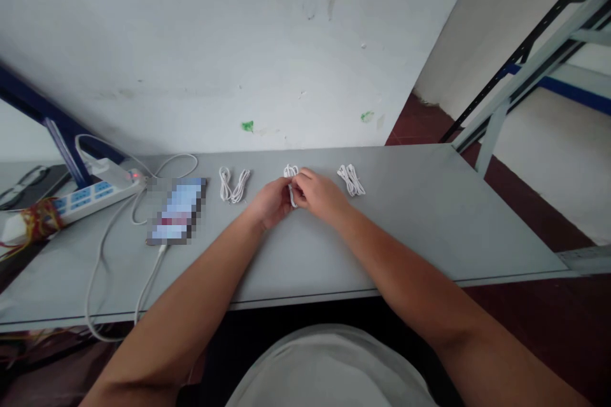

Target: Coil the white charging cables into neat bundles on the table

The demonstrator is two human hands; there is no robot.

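Observation:
Near the middle of the grey table, a bundled white cable (289,170) stands up between my two hands, its top loops showing above the fingers. My left hand (273,202) is curled round the bundle's left side. From the right, my right hand (315,191) pinches the same bundle, its fingers bent against it. To the left of my hands lie two white cable bundles (233,186), side by side. Another white cable bundle (351,180), folded and crossed, rests to the right of my right hand.
A phone (179,211) with a charging cable lies on the left of the table (420,229). Behind it is a white power strip (90,198) with plugs and loose cords. A wall (286,51) rises along the back edge, and a metal frame (491,133) stands at the right.

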